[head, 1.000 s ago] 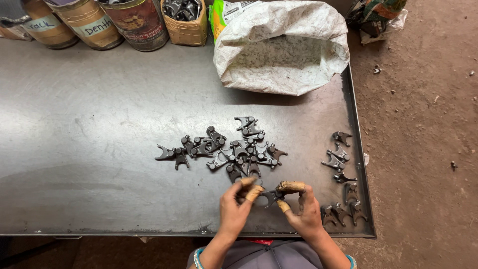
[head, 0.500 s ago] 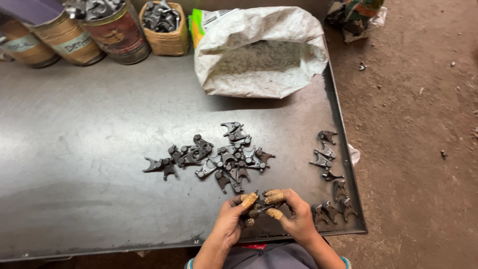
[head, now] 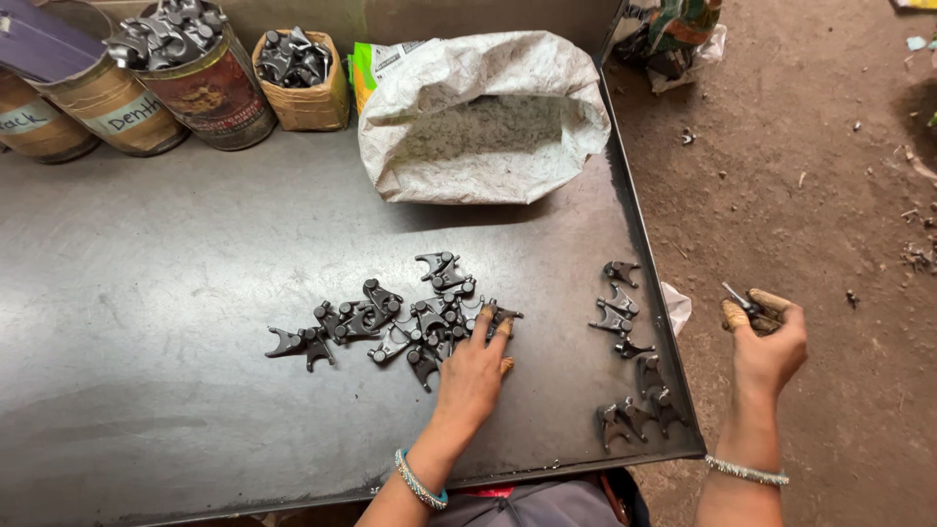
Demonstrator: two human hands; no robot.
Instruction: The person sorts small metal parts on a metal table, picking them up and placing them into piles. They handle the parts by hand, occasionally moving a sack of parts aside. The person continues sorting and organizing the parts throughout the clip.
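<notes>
Soft, even daylight fills the scene, bright enough to read detail throughout. The dark metal worktop (head: 195,293) shows a broad, dull sheen across its middle. Shadows under the white sack (head: 483,117) are faint. Focus is sharp; straight edges bow slightly near the frame's borders.

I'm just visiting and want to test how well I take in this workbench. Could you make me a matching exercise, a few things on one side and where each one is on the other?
Things:
1. white woven sack, open-mouthed
2. small dark forked metal part held in the right hand
3. rusty round tin can heaped with metal parts
4. left hand

Places:
A. out past the right edge of the dark metal table, over the dirt floor
B. far left corner of the table
C. on the central pile of dark parts
D. far right end of the table

Pairs: 1-D, 2-A, 3-B, 4-C
</notes>
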